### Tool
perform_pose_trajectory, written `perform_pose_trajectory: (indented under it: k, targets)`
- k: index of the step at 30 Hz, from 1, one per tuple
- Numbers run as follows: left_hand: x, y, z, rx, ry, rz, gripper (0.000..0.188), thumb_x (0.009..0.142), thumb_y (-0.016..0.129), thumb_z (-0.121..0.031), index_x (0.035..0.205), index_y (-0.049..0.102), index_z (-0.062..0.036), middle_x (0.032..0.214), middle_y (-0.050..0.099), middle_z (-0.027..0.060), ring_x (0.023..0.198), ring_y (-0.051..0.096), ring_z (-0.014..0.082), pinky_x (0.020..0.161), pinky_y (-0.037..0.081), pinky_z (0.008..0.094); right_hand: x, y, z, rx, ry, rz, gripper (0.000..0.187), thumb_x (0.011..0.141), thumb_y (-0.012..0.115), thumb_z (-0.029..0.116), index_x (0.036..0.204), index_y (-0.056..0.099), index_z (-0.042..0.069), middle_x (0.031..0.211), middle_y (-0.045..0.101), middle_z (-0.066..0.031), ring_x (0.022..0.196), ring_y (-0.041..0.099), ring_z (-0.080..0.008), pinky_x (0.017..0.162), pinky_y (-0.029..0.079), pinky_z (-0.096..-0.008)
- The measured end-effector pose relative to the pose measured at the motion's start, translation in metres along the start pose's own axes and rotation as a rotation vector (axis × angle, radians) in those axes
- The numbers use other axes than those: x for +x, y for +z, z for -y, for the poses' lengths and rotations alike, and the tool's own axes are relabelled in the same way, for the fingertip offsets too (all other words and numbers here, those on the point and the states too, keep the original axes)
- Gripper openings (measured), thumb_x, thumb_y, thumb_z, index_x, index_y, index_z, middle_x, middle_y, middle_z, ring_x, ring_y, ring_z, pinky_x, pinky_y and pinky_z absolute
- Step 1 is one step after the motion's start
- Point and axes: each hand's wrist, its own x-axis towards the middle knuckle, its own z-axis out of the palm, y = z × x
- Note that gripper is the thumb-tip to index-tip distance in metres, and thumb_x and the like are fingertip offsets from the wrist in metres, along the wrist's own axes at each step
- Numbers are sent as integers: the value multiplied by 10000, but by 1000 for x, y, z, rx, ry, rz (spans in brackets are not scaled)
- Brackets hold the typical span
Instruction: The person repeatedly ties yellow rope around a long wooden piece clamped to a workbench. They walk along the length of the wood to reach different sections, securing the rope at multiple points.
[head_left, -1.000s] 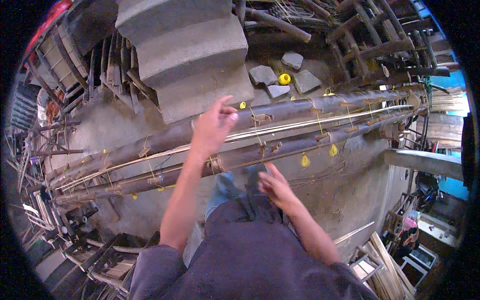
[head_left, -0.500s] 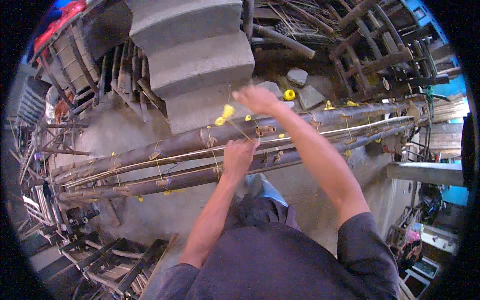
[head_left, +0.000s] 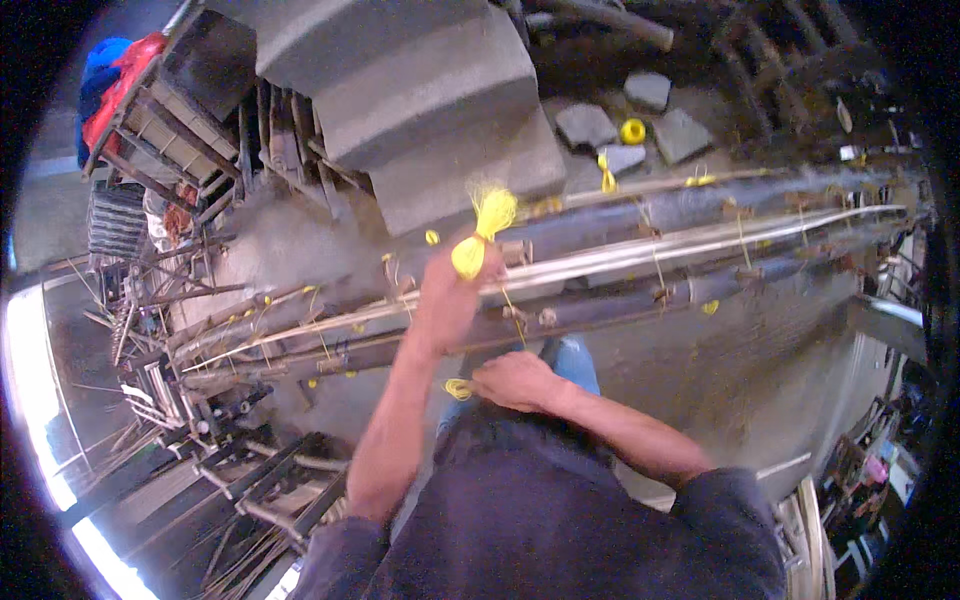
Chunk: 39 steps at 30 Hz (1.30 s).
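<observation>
A fanned bundle of yellow string (head_left: 485, 232), tied at its middle, is at my left hand (head_left: 448, 295). The hand is closed on it over the far dark pole (head_left: 590, 222), its fingers partly covered. My right hand (head_left: 515, 382) is closed near my lap, gripping a looped hank of yellow cord (head_left: 457, 389). A thin cord runs from the near pole (head_left: 590, 312) toward this hand. Long pale strips (head_left: 590, 266) lie lengthwise between the two poles, with several yellow ties around them.
Concrete steps (head_left: 440, 110) rise beyond the poles. A yellow string roll (head_left: 632, 131) sits among stone slabs (head_left: 684, 136). Another yellow bundle (head_left: 608, 173) hangs at the far pole. Wooden frames (head_left: 270, 500) stand at the lower left, and a red cloth (head_left: 125, 85) lies at the upper left.
My right hand has come from beyond the far pole back to my lap. My left hand has shifted slightly left and farther out. The whole view has turned.
</observation>
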Motion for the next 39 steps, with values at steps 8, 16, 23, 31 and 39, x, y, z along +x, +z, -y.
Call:
perform_pose_trajectory:
  k: [8, 16, 23, 31, 39]
  targets:
    - [111, -33, 48, 508, -122, 147, 375, 898, 529, -376, 874, 657, -25, 796, 652, 175, 759, 634, 283, 709, 473, 408, -27, -4, 19, -74, -126, -153, 318, 778, 667, 162, 1065, 606, 39, 1215, 552, -186, 889, 660, -335, 714, 549, -384]
    - [29, -187, 40, 659, 182, 31, 287, 931, 540, -310, 1080, 635, -83, 1075, 667, 143, 1002, 640, 300, 869, 483, 382, 65, 83, 50, 962, 784, -266, 206, 894, 610, 171, 1057, 641, 49, 971, 635, -164, 847, 640, -307, 736, 519, -359]
    - [-74, -148, 116, 730, 492, -91, 199, 870, 609, -260, 925, 672, -80, 923, 674, 110, 891, 642, 290, 763, 479, 430, 88, -115, 226, -414, -4, -230, 140, 874, 590, 182, 843, 656, 63, 733, 568, -118, 724, 600, -283, 669, 466, -405]
    - [-61, -124, 102, 753, 475, -196, 199, 857, 631, -306, 825, 705, -123, 761, 666, 76, 731, 636, 270, 641, 445, 410, 211, -95, 29, -650, 442, -528, 549, 970, 405, 471, 800, 620, -5, 856, 665, -234, 809, 629, -395, 737, 475, -484]
    - [-71, -137, 111, 786, 399, -166, 223, 901, 582, -292, 859, 693, -104, 804, 678, 70, 725, 622, 267, 650, 422, 398, 77, -12, 133, 115, -105, -243, 221, 910, 510, 209, 808, 585, 27, 831, 632, -189, 846, 629, -366, 785, 492, -476]
